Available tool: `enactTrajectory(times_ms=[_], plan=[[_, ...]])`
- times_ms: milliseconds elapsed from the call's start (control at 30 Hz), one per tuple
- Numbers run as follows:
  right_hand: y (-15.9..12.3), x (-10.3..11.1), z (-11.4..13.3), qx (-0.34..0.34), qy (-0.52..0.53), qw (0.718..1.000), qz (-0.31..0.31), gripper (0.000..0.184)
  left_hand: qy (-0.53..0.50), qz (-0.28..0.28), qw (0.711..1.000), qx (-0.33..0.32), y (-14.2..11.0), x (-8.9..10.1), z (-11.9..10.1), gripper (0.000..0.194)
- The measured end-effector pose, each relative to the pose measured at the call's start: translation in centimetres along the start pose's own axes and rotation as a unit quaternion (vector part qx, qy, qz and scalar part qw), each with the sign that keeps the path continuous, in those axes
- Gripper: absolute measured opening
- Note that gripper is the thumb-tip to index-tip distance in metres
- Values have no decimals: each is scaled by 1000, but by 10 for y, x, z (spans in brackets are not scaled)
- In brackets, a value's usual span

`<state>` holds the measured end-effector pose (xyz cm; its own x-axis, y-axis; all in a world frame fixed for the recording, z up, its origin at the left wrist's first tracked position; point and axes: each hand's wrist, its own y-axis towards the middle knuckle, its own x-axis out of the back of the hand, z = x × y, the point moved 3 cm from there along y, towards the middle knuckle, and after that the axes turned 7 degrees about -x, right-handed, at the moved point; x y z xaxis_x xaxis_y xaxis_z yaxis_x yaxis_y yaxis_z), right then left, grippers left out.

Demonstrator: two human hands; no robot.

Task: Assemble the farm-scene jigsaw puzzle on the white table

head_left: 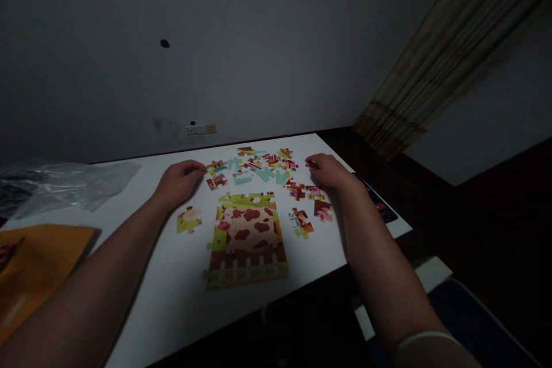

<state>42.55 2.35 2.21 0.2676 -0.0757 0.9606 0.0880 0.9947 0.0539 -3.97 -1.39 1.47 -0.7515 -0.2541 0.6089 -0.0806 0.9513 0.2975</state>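
A partly joined jigsaw block [246, 240] with a brown-spotted cow and a white fence lies in the middle of the white table [172, 293]. Several loose pieces [259, 165] are scattered behind it. My left hand [177, 181] rests on the table, fingers curled, its tips pinching a colourful piece [215, 167] at the left of the scatter. My right hand [328, 171] lies at the right of the scatter, fingers closed on a small reddish piece [312, 164]. More pieces lie below it [302, 221] and one to the left of the block [188, 219].
A clear plastic bag [64, 184] lies at the table's far left. An orange-yellow box or sheet [30, 270] sits at the near left. A dark flat object [379, 202] lies along the right table edge. A wall socket [200, 129] and a curtain [440, 63] stand behind.
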Motion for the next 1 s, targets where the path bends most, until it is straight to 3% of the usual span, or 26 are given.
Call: enactTrajectory(times_ms=[100, 533, 1000], plan=[[3, -4, 0, 59, -11, 998, 23, 51, 6, 0, 1000, -1, -1, -1, -2, 24], [12, -12, -6, 63, -24, 998, 18, 45, 15, 9, 1000, -3, -2, -3, -6, 23], [9, -13, -6, 77, -11, 997, 8, 50, 24, 33, 999, -12, -2, -3, -8, 29]])
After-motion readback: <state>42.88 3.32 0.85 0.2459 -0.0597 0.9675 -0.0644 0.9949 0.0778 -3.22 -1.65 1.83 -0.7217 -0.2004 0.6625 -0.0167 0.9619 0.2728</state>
